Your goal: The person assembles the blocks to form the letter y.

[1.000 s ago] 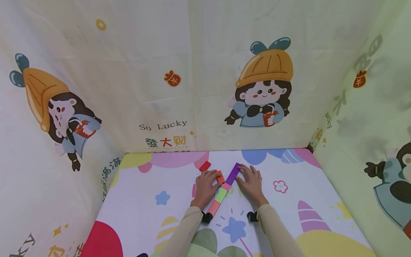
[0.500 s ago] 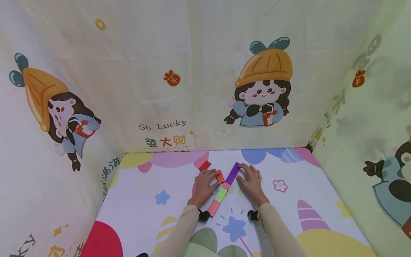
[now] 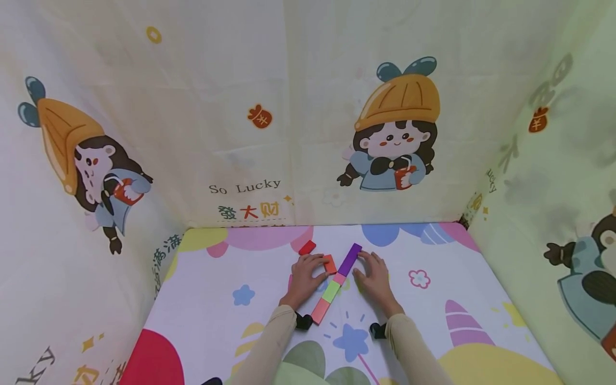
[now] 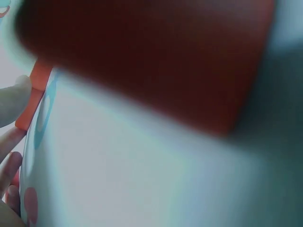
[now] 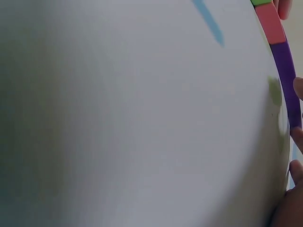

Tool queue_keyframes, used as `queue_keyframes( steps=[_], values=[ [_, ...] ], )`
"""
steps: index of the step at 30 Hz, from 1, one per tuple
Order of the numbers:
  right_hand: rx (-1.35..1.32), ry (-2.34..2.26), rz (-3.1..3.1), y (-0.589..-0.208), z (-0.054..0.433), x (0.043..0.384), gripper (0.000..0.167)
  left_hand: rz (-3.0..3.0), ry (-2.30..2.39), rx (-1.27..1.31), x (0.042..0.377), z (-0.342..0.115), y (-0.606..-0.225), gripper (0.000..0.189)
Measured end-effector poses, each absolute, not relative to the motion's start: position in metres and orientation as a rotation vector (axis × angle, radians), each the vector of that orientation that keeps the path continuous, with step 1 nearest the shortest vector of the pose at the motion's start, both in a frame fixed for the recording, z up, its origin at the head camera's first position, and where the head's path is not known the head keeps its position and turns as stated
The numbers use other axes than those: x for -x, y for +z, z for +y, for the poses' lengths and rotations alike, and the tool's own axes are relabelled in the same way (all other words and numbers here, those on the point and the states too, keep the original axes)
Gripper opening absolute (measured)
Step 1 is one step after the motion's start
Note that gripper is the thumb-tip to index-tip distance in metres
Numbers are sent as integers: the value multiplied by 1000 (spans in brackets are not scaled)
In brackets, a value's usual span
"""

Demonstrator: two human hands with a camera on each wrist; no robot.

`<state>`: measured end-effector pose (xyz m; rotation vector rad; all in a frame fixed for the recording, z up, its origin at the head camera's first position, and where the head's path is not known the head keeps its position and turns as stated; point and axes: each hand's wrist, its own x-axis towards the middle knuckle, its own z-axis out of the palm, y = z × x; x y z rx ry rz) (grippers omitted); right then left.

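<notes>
In the head view a slanting row of blocks lies on the patterned mat: a purple block (image 3: 349, 260) at the far end, a small pink block (image 3: 339, 278), a green block (image 3: 331, 291) and a salmon-pink block (image 3: 321, 310) nearest. My left hand (image 3: 302, 279) pinches an orange block (image 3: 329, 264) between thumb and forefinger, left of the row; its corner lies close to the pink-purple joint. On the right side, my right hand (image 3: 375, 278) has its forefinger at the purple block's far right edge, the thumb slightly off its side. The right wrist view shows the purple block (image 5: 285, 64) beside these fingertips.
A red block (image 3: 307, 247) lies loose beyond my left hand. The mat (image 3: 207, 321) meets printed cloth walls (image 3: 317, 203) at the back and sides. A large blurred dark red shape (image 4: 151, 61) fills the left wrist view's top; I cannot tell what it is.
The right hand has eased slightly away from the purple block, its thumb now off the side. My left wrist has shifted a little left, with the orange block still pinched.
</notes>
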<state>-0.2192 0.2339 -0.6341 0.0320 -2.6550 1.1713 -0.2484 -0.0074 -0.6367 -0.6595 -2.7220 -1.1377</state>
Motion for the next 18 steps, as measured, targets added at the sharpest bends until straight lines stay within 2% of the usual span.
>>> queue_keyframes(
  steps=[12, 18],
  values=[
    [-94, 1174, -2545, -637, 219, 200, 54, -2723, -1149, 661, 248, -10, -634, 40],
    [73, 1304, -2566, -634, 208, 189, 49, -2707, -1135, 681, 249, -9, -635, 39]
  ],
)
